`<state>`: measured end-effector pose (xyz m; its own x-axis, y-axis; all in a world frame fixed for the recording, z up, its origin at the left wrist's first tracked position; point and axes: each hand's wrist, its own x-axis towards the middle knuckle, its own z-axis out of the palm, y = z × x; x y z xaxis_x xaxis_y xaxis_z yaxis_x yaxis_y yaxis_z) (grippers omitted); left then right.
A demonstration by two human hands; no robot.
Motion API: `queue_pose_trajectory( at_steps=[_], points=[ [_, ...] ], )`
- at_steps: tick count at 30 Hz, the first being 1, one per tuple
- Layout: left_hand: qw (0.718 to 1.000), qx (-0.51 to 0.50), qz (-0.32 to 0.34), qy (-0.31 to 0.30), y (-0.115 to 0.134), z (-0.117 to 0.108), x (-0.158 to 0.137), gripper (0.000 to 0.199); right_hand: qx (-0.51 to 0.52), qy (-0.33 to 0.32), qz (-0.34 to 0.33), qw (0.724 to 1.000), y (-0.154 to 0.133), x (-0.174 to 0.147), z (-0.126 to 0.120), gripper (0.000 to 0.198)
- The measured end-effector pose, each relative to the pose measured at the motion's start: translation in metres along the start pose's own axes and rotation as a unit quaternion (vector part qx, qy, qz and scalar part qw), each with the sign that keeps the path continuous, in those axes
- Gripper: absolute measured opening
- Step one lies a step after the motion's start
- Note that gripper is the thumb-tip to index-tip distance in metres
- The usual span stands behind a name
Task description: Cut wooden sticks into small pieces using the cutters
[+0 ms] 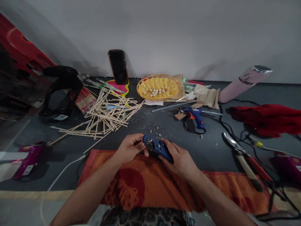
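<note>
Tool (158, 146), blue w/ small metal parts, is held over orange towel's (160, 188) far edge, near centre. Right end is gripped by R hand (181, 158). L hand's (131, 147) fingers are bent narrow at left end; what's pinched can't be told. Underside is shadowed, partly hidden.

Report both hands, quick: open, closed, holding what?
Left hand: fingers curled at one end of the blue tool; firm grip can't be told.
Right hand: closed, holding the blue tool.
</note>
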<state>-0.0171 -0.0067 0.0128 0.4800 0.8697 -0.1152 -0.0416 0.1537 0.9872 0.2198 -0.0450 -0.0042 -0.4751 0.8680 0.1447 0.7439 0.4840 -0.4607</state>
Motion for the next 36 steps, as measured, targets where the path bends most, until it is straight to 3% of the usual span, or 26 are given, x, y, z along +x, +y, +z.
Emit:
queue_pose_trajectory(
  at_steps=[6, 16, 29, 36],
  points=[
    [0.999, -0.035, -0.031, 0.008, -0.004, 0.003, 0.001, 0.030, -0.021, -0.002, 0.005, 1.000, -0.002, -0.005, 0.000, 0.052],
    [0.977, 0.140, 0.022, 0.160, 0.005, 0.016, 0.001, 0.019, -0.011, 0.016, 0.034, 0.999, -0.001, 0.000, -0.001, 0.048],
    [1.000, -0.003, 0.005, 0.019, 0.000, 0.003, 0.002, 0.031, -0.004, -0.001, 0.019, 1.000, 0.001, -0.003, -0.001, 0.053],
    [0.999, -0.021, -0.022, 0.027, -0.003, 0.006, 0.002, 0.028, -0.024, -0.009, 0.025, 0.999, 0.000, -0.006, 0.000, 0.049]
  ],
)
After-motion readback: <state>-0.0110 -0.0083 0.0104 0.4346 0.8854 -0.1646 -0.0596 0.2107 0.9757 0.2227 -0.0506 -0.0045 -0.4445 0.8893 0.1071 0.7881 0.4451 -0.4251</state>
